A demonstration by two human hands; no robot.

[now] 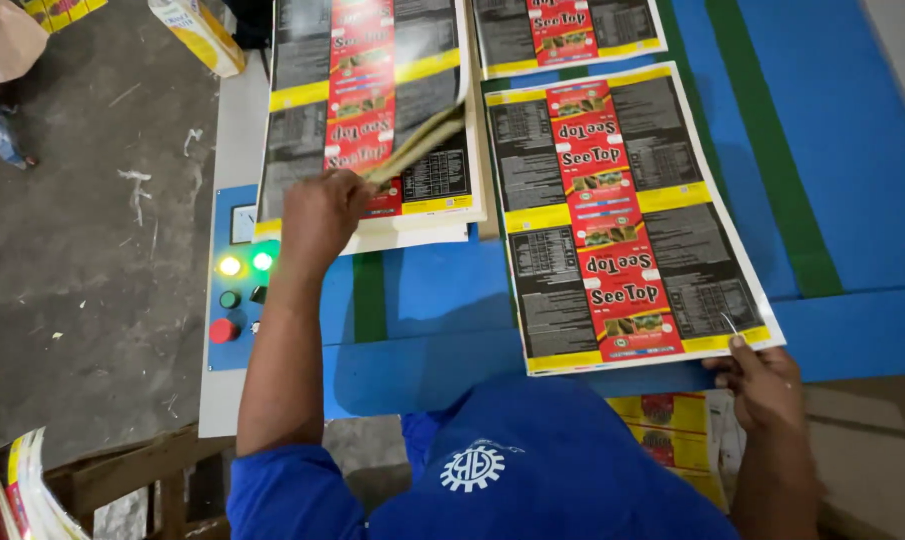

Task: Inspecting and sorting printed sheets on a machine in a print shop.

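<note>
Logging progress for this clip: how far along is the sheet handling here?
Done: one printed sheet lies flat on the blue table, another above it. In hand: the left hand lifts sheet corners on the stack; the right hand touches the flat sheet's near corner. Left: the stack still looks thick; how many sheets remain can't be told.

Grey dusty concrete floor (83, 250) beside a blue table (853, 150) with green stripes (773, 150).
</note>
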